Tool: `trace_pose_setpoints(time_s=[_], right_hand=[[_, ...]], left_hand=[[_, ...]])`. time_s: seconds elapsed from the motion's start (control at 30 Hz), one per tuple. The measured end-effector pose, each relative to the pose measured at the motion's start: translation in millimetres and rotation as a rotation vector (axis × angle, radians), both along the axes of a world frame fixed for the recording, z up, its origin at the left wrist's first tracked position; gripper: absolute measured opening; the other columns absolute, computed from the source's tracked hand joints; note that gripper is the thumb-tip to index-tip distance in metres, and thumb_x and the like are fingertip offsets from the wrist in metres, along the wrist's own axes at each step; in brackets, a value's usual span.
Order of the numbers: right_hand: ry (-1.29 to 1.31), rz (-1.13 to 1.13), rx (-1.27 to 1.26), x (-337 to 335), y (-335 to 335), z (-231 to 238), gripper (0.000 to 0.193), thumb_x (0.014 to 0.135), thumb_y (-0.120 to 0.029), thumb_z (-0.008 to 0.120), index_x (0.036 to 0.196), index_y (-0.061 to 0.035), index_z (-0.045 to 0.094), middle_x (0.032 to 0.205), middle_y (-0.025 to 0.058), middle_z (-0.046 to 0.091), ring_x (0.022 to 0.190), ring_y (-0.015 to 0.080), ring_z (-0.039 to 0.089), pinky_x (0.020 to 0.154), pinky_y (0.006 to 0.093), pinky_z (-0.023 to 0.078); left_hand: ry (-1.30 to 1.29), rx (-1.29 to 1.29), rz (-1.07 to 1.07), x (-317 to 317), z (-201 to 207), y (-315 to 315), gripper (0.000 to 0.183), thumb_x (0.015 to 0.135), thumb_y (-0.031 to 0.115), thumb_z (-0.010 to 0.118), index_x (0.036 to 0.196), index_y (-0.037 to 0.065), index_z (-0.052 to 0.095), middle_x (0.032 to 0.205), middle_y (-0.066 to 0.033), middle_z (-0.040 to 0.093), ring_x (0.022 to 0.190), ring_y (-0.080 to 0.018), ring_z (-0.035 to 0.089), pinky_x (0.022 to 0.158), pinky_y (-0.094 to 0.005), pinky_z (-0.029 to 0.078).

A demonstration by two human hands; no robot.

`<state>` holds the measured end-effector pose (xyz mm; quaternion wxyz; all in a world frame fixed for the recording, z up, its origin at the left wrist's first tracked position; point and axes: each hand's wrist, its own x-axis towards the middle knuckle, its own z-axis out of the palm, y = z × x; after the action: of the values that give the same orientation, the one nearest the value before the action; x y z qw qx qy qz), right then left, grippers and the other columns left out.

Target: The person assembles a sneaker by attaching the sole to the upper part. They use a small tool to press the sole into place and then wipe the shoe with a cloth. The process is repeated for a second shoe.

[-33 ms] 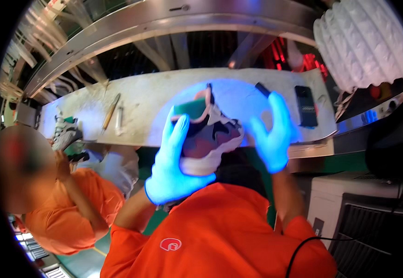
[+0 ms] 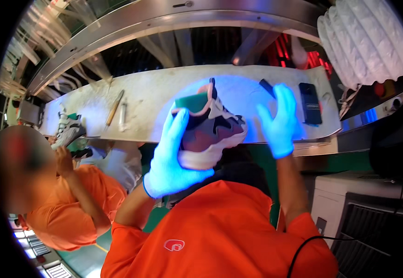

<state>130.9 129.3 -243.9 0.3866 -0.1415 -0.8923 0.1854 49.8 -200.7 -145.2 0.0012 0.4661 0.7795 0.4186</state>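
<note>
My left hand (image 2: 170, 157) is wrapped round a chunky sneaker (image 2: 214, 132) with a pale sole, a grey, dark and reddish-brown upper and a pink-edged collar. A green piece (image 2: 193, 103) shows at the shoe's opening. The shoe is held above the table's near edge. To its right, my right hand (image 2: 279, 123) is open, fingers apart, over the table. Just beyond its fingertips is a small dark object (image 2: 266, 87); whether they touch I cannot tell. Both hands wear gloves that glow blue in the light.
On the pale table (image 2: 150, 92) lie a dark phone-like device (image 2: 310, 104), a wooden-handled tool (image 2: 114, 109) and a thin white tube (image 2: 122, 116). At left, a co-worker in orange (image 2: 76, 204) handles another sneaker (image 2: 69, 129). A white ribbed duct (image 2: 368, 41) hangs at upper right.
My right hand has moved slightly farther over the table, closer to the small dark object. The left hand keeps its hold on the sneaker. The whole view has shifted a little.
</note>
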Motion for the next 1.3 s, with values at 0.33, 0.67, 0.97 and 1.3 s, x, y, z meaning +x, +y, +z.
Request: trace_pose_setpoints(time_s=[0.33, 0.67, 0.97, 1.3], right_hand=[[-0.23, 0.028, -0.143, -21.8, 48.4, -47.2, 0.054, 0.101, -0.033, 0.081, 0.144, -0.0029, 0.07, 0.109, 0.0171, 0.077, 0.093, 0.0361, 0.075, 0.086, 0.0492, 0.062], [0.287, 0.814, -1.791, -51.3, -74.3, 75.7, 0.022, 0.106, -0.014, 0.071, 0.123, 0.0008, 0.069, 0.099, 0.0118, 0.075, 0.08, 0.0218, 0.075, 0.078, 0.0388, 0.065], [0.57, 0.922, -2.008, -94.4, -82.2, 58.6, 0.046, 0.115, -0.052, 0.062, 0.091, -0.0137, 0.065, 0.068, 0.0039, 0.061, 0.054, 0.0211, 0.061, 0.05, 0.0386, 0.05], [0.721, 0.927, -2.028, -80.0, -106.7, 58.1, 0.051, 0.119, -0.054, 0.053, 0.091, -0.013, 0.063, 0.068, 0.0032, 0.057, 0.052, 0.0186, 0.056, 0.05, 0.0367, 0.049]], left_hand=[[-0.204, -0.288, 0.164, -15.2, 12.1, -18.7, 0.141, 0.063, 0.029, 0.107, 0.178, 0.005, 0.028, 0.169, -0.0239, 0.048, 0.155, -0.0384, 0.052, 0.129, -0.0492, 0.043], [-0.169, -0.453, 0.137, -24.2, 36.4, -0.9, 0.131, 0.067, 0.02, 0.102, 0.177, 0.02, 0.03, 0.162, -0.0299, 0.046, 0.147, -0.05, 0.058, 0.12, -0.0566, 0.054], [-0.197, -0.467, 0.201, -21.1, 51.6, 18.8, 0.133, 0.058, 0.014, 0.105, 0.173, 0.01, 0.038, 0.166, -0.0209, 0.053, 0.155, -0.0386, 0.053, 0.13, -0.0489, 0.043], [-0.072, -0.478, 0.173, -17.6, 50.8, 24.5, 0.128, 0.061, 0.016, 0.104, 0.172, 0.013, 0.04, 0.162, -0.0225, 0.055, 0.15, -0.0418, 0.058, 0.123, -0.0509, 0.05]])
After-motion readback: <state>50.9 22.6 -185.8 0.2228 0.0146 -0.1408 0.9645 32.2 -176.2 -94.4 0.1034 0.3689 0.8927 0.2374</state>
